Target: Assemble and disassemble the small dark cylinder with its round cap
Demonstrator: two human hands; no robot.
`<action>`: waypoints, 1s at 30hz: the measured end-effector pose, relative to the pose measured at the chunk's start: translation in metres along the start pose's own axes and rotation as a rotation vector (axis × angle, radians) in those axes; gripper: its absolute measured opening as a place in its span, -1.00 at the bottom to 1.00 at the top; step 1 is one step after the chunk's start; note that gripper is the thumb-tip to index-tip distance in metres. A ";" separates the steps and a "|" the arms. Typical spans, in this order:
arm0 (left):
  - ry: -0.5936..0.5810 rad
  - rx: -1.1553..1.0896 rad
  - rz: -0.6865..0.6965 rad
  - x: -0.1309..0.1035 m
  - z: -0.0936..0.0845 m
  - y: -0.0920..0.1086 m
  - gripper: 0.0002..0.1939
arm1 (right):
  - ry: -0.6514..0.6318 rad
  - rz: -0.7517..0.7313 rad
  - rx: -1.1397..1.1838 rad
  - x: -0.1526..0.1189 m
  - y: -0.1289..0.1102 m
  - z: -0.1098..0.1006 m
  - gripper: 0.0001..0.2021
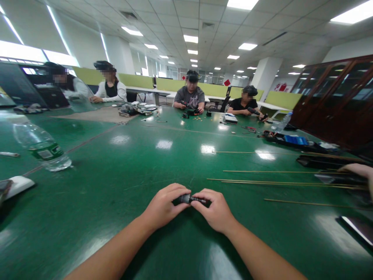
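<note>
Over the green table, close in front of me, my left hand is closed around the thicker dark grey end of a small cylindrical tool. From this body a ringed, narrower metal part runs to the right. My right hand pinches that narrower end between thumb and fingers. The tool lies roughly level, and the fingers cover much of it, so its exact kind does not show.
A clear water bottle stands at the left. Several thin brass-coloured rods lie to the right, near another person's hand. A dark flat device rests at the lower right. Several people sit across the table.
</note>
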State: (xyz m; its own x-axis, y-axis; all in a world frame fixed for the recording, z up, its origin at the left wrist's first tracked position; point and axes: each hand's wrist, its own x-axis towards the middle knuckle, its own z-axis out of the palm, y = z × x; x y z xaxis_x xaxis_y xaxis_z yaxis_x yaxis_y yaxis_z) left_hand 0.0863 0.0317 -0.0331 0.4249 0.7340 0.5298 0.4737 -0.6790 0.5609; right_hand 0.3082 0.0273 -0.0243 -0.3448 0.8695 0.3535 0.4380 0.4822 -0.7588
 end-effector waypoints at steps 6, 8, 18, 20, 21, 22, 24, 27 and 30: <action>0.016 -0.001 0.001 -0.001 0.001 0.000 -0.67 | 0.006 0.000 0.007 0.000 0.000 -0.001 -0.90; 0.016 -0.006 0.008 -0.001 0.001 0.000 -0.67 | 0.006 0.003 0.005 0.000 0.000 -0.001 -0.90; 0.029 0.001 0.026 0.000 0.000 0.001 -0.68 | 0.007 0.000 0.006 0.000 0.000 -0.001 -0.89; 0.028 0.002 0.024 0.000 -0.001 0.001 -0.69 | 0.009 0.000 0.004 0.000 0.000 -0.001 -0.89; 0.027 0.003 0.022 0.000 -0.001 0.001 -0.69 | 0.009 0.000 0.004 0.000 0.000 -0.001 -0.89; 0.026 0.005 0.022 0.000 -0.002 0.001 -0.69 | 0.009 -0.001 0.005 0.000 0.000 -0.001 -0.89; 0.027 0.011 0.023 0.000 -0.002 0.001 -0.69 | 0.011 -0.003 0.006 0.000 0.000 -0.001 -0.89; 0.027 0.017 0.024 0.000 -0.003 0.001 -0.68 | 0.010 -0.004 0.006 0.000 0.000 -0.001 -0.89; 0.029 0.019 0.025 -0.001 -0.003 0.001 -0.68 | 0.012 -0.005 0.007 0.000 0.000 -0.001 -0.90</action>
State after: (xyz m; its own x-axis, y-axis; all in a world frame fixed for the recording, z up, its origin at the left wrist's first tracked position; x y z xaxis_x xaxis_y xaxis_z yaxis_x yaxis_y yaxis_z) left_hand 0.0843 0.0307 -0.0313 0.4142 0.7162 0.5617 0.4780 -0.6964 0.5353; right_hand 0.3087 0.0272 -0.0240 -0.3368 0.8685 0.3638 0.4308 0.4857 -0.7606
